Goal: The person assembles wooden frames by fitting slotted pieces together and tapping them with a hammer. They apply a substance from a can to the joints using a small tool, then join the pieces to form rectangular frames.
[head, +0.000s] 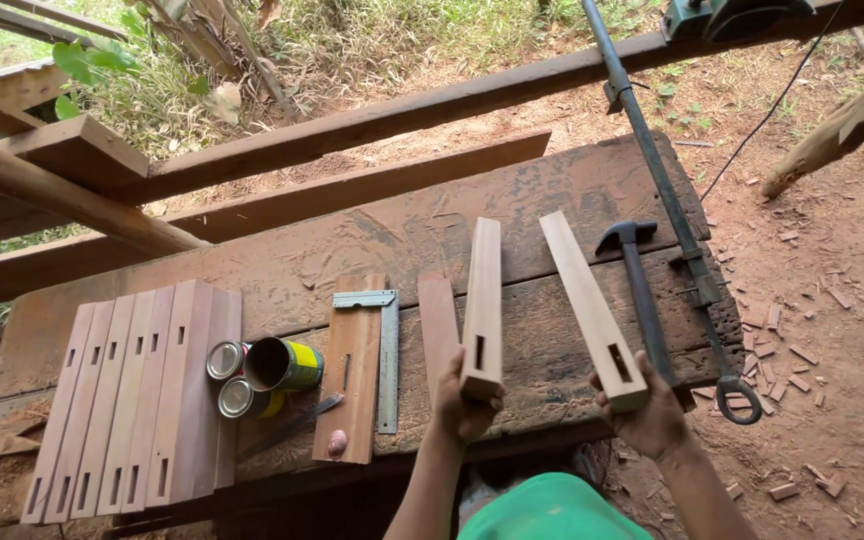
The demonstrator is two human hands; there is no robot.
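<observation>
A: Two mortised wooden slats are up over the near edge of the counter, one in each hand. The left hand is wrapped around the bottom end of the left slat; the right hand is closed on the bottom end of the right slat.

B: And around them?

A: A third slat lies flat just left of the held ones. A hammer and a long bar clamp lie to the right. Further left sit a steel square, a flat board, three tins and a row of slotted slats.
</observation>
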